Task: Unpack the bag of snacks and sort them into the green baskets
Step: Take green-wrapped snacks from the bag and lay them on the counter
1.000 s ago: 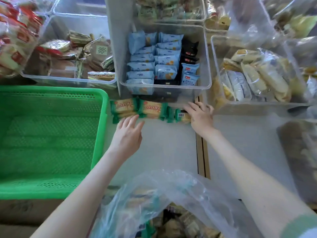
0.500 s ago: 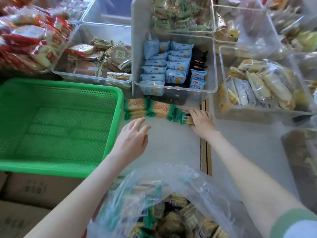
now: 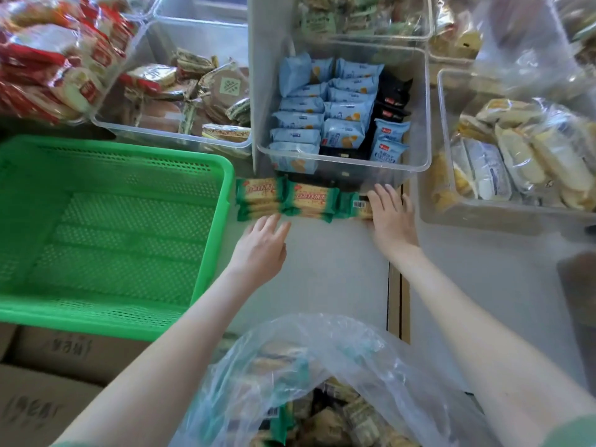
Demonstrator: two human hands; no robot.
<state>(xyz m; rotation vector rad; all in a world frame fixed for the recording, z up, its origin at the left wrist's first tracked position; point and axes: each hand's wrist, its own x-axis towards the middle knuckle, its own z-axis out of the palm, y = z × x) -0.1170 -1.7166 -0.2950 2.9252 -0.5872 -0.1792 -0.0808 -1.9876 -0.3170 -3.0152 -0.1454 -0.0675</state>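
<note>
My left hand open flat, fingertips at green biscuit packets | right hand flat against their barcode end | red lettering too blurred | green basket at 9 o'clock

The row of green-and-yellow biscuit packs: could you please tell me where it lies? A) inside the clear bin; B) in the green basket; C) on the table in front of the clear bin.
C: the biscuit packs lie on the table between the green basket and the right hand, in front of the clear bin.
</note>
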